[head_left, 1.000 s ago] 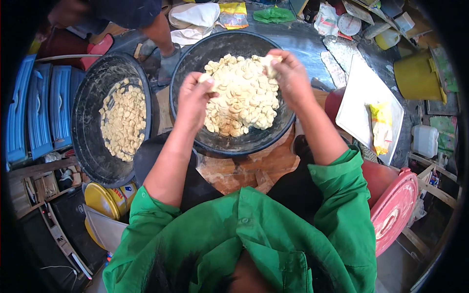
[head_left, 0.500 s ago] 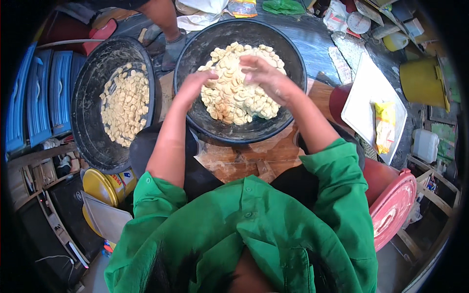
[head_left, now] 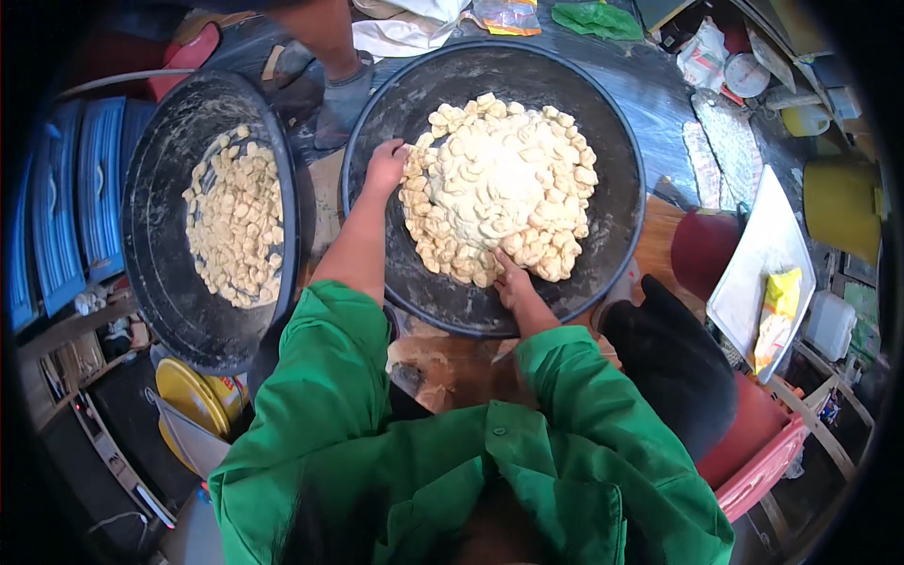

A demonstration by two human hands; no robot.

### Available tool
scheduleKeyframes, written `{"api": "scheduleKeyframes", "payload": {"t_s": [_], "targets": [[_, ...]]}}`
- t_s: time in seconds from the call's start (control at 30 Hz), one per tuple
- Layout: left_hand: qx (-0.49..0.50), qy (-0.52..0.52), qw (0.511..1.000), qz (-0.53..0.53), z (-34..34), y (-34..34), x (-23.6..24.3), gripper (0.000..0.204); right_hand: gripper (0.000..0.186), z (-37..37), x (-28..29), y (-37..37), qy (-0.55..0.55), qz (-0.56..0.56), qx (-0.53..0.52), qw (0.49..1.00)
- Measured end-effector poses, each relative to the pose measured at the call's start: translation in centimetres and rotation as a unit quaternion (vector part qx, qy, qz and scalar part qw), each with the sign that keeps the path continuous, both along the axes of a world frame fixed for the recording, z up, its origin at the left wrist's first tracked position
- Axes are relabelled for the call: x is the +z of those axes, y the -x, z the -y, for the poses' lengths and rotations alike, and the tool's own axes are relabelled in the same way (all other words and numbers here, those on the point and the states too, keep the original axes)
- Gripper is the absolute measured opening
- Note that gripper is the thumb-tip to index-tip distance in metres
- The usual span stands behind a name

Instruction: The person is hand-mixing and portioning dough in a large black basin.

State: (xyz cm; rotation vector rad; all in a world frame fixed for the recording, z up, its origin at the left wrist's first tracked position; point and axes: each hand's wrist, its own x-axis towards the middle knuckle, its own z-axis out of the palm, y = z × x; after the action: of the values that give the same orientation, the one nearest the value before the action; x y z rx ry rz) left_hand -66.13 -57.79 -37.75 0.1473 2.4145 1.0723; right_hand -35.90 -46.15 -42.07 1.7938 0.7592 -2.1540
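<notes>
A wide black basin (head_left: pixel 617 179) in front of me holds a heap of pale, rounded lumps (head_left: pixel 574 226) that look like dough pieces. White powder coats the top of the heap. My left hand (head_left: pixel 386 168) is inside the basin's left wall, at the heap's left edge, its fingertips hard to make out. At the near edge, my right hand (head_left: pixel 511 281) pushes into the lumps, thumb uppermost and the other fingers mostly hidden. To the left, a second black basin (head_left: pixel 155 217) is tilted, with more pale lumps (head_left: pixel 240 221) gathered in it.
Another person's leg (head_left: pixel 325 47) and foot stand between the basins at the far side. A white tray (head_left: pixel 744 273) with a yellow packet (head_left: pixel 777 311) lies at the right, near a red tub (head_left: pixel 706 250). Blue drawers (head_left: pixel 94 179) and a yellow bucket (head_left: pixel 193 391) are at the left.
Both hands were raised over the heap. Now the left is lower at its left edge and the right has come to its near edge. White powder covers more of the lumps.
</notes>
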Motion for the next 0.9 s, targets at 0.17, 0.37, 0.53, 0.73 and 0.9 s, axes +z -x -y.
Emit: {"api": "scheduleKeyframes", "payload": {"t_s": [0.17, 0.37, 0.53, 0.73, 0.9], "targets": [[-0.152, 0.069, 0.986, 0.016, -1.3, 1.8, -3.9, 0.049, 0.06, 2.8, 0.4, 2.9, 0.143, -0.086, -0.072, 0.983], [-0.183, 0.18, 0.966, 0.039, -3.6, -0.9, -1.9, 0.064, 0.064, 4.7, 1.5, 12.5, 0.288, -0.196, -0.122, 0.929], [0.023, -0.052, 0.844, 0.534, 1.5, -0.2, -0.8, 0.058, 0.067, 2.5, 8.2, 14.5, 0.277, -0.367, 0.037, 0.887], [0.103, -0.335, 0.741, 0.573, 1.7, -4.4, 0.1, 0.038, 0.069, -6.2, 7.3, 17.6, -0.068, -0.327, 0.412, 0.848], [-0.003, -0.449, 0.791, 0.415, 0.2, -0.4, 7.0, 0.045, 0.063, -13.9, 4.4, 24.3, -0.203, -0.341, 0.376, 0.837]]}}
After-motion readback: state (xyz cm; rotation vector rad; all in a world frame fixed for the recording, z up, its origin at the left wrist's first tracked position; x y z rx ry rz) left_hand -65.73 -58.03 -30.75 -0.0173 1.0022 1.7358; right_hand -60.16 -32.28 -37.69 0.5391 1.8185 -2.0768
